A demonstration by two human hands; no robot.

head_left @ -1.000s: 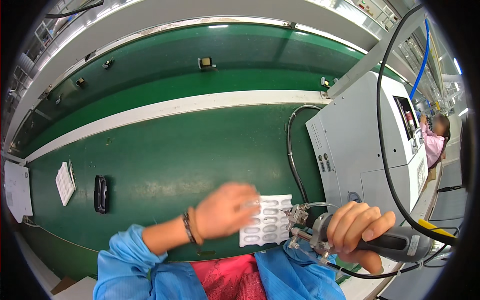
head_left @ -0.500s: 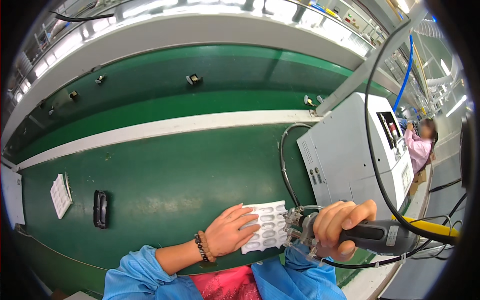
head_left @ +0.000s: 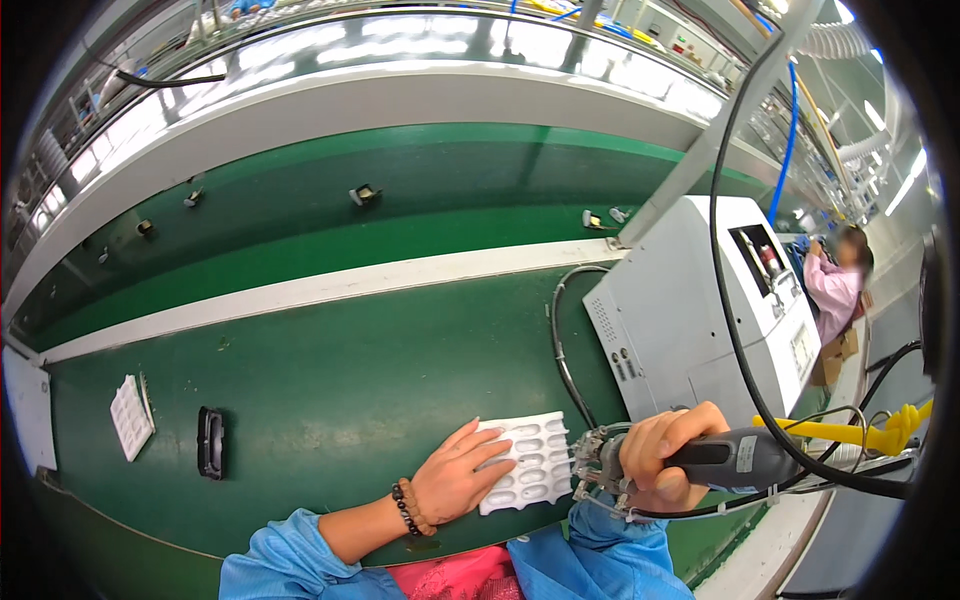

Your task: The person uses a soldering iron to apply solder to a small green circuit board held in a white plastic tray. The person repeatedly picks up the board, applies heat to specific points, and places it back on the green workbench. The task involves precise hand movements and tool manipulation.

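Observation:
A white plastic blister tray (head_left: 530, 455) with rows of oval pockets lies on the green bench (head_left: 340, 390) in front of me. My left hand (head_left: 455, 478) lies flat on the tray's left edge, fingers spread; a dark bead bracelet circles the wrist. My right hand (head_left: 665, 455) grips a grey corded power tool (head_left: 735, 458), held sideways. The tool's metal head (head_left: 598, 465) touches the tray's right edge.
A grey machine box (head_left: 700, 320) with cables stands at the right. A black rectangular part (head_left: 210, 442) and a small white tray (head_left: 130, 415) lie at the left. Small parts ride the green conveyor (head_left: 300, 210) beyond a white strip. Another person (head_left: 835, 285) works far right.
My left hand slid down off the top of the tray and now rests along its left edge. The tool head stays at the tray's right edge. The view shifted slightly.

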